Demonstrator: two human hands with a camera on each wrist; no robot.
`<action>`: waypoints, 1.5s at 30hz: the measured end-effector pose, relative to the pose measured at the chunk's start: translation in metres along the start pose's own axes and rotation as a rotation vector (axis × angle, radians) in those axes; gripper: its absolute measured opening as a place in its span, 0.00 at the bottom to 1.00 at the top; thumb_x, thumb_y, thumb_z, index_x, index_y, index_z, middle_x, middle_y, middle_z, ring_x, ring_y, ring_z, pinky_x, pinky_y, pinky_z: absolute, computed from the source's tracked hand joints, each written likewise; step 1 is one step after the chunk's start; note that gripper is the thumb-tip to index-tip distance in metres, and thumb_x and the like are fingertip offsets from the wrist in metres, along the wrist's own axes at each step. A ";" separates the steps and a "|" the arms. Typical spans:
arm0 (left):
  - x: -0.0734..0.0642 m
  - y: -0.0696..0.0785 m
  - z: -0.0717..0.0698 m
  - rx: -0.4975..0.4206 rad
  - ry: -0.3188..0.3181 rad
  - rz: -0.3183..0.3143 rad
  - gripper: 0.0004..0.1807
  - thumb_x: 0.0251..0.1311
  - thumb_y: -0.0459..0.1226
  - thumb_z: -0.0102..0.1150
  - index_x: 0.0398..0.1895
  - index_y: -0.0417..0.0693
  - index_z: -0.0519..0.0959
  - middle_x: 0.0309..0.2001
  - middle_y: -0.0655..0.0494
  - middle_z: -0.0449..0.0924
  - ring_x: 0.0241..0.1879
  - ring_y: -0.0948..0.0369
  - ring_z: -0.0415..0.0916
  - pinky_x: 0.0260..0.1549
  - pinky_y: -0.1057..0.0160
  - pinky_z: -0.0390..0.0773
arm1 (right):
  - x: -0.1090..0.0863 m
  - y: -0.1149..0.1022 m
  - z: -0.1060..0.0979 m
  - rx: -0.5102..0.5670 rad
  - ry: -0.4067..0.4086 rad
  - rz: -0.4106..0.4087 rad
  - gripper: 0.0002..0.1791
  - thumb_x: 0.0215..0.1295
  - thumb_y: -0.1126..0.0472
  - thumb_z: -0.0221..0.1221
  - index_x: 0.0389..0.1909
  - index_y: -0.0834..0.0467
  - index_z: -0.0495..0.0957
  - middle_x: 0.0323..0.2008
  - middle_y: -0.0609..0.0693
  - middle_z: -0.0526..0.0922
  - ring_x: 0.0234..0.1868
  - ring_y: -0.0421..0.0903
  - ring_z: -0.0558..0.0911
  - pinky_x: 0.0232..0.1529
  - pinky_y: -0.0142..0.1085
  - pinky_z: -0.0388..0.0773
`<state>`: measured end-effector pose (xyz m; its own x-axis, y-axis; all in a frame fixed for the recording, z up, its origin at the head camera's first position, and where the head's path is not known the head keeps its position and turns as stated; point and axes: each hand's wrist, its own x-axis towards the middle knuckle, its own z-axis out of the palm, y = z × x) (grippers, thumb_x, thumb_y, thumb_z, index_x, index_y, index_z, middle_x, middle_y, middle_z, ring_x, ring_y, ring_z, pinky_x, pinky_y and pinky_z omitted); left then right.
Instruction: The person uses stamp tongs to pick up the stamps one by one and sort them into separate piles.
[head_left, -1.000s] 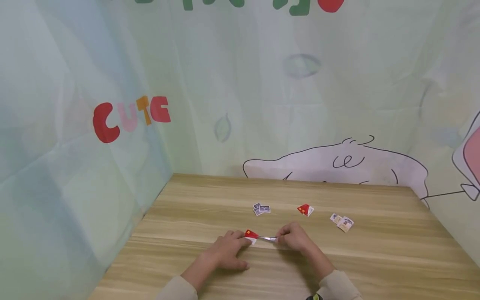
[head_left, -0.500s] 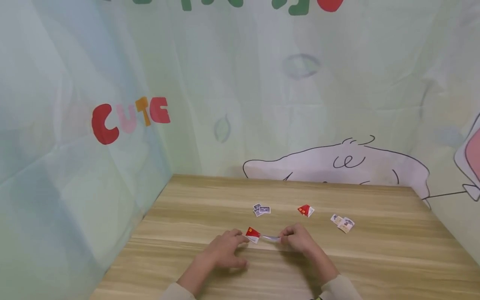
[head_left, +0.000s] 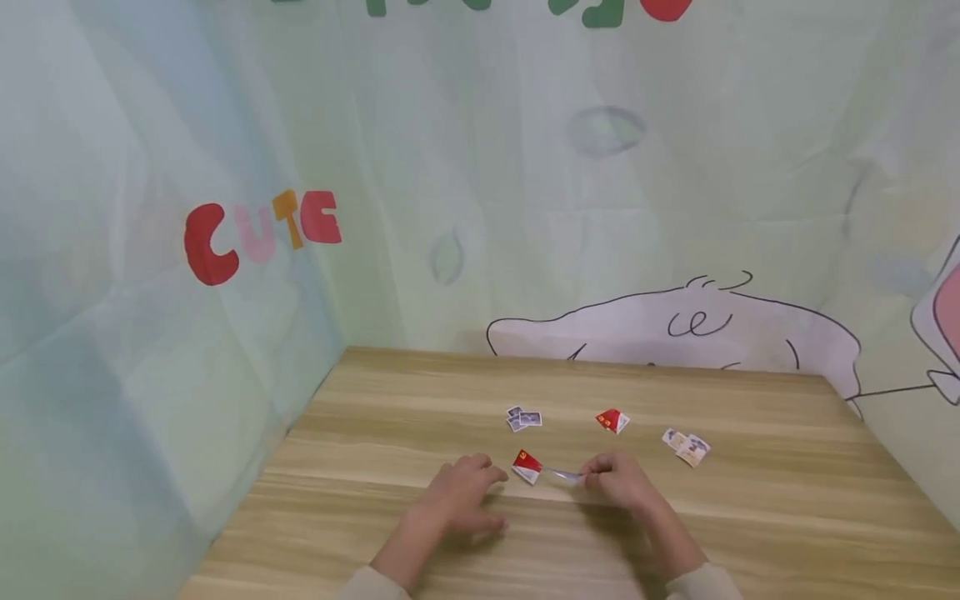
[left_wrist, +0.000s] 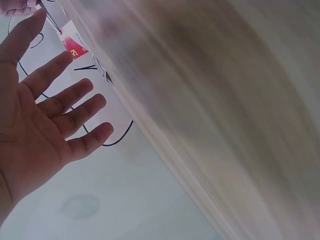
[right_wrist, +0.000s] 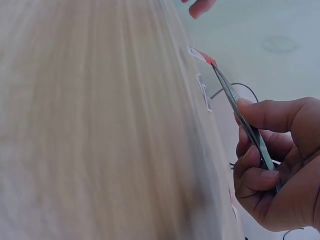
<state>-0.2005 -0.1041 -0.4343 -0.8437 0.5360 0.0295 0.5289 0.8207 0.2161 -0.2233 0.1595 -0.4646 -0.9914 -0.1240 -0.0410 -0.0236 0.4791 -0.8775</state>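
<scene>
In my right hand (right_wrist: 280,160) I grip metal tweezers (right_wrist: 235,100), thumb and fingers curled round them. Their tips pinch the edge of a small red and white stamp (head_left: 527,467) with a yellow emblem. In the left wrist view the stamp (left_wrist: 74,42) appears raised off the wood. My left hand (head_left: 461,496) hovers just left of the stamp, apart from it, fingers spread and loosely bent, holding nothing. Behind lie a group of grey-purple stamps (head_left: 523,418), overlapping red stamps (head_left: 612,420) and a cluster of beige stamps (head_left: 686,447).
The wood-grain table (head_left: 420,392) runs back to a pale green cloth backdrop (head_left: 420,208) with a cartoon outline and coloured letters. Another cloth side (head_left: 112,375) stands along the table's left edge.
The red and white stamp has come away from my left fingers and moved right with the tweezers. My right hand has shifted right; the left hand has let the stamp go.
</scene>
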 end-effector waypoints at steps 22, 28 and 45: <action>0.025 0.023 0.001 0.029 -0.027 0.009 0.33 0.45 0.55 0.66 0.56 0.54 0.75 0.56 0.49 0.71 0.54 0.52 0.67 0.48 0.48 0.70 | -0.011 0.023 -0.044 0.037 0.100 0.084 0.05 0.52 0.70 0.60 0.30 0.67 0.81 0.25 0.51 0.76 0.27 0.46 0.71 0.27 0.36 0.69; 0.028 0.026 0.004 0.051 -0.032 -0.006 0.34 0.44 0.56 0.66 0.56 0.54 0.75 0.54 0.51 0.71 0.52 0.52 0.69 0.47 0.49 0.71 | -0.013 0.029 -0.055 0.047 0.112 0.092 0.07 0.53 0.70 0.59 0.32 0.69 0.80 0.23 0.52 0.76 0.25 0.46 0.72 0.25 0.37 0.70; 0.041 0.040 0.014 0.056 -0.006 0.029 0.34 0.45 0.57 0.64 0.57 0.54 0.74 0.56 0.51 0.71 0.54 0.53 0.68 0.48 0.47 0.70 | -0.014 0.041 -0.083 -0.035 0.160 0.079 0.08 0.54 0.69 0.58 0.31 0.73 0.79 0.23 0.51 0.75 0.25 0.46 0.71 0.25 0.37 0.69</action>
<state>-0.2125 -0.0462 -0.4376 -0.8273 0.5609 0.0295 0.5578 0.8143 0.1603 -0.2216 0.2531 -0.4607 -0.9981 0.0538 -0.0300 0.0534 0.5123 -0.8571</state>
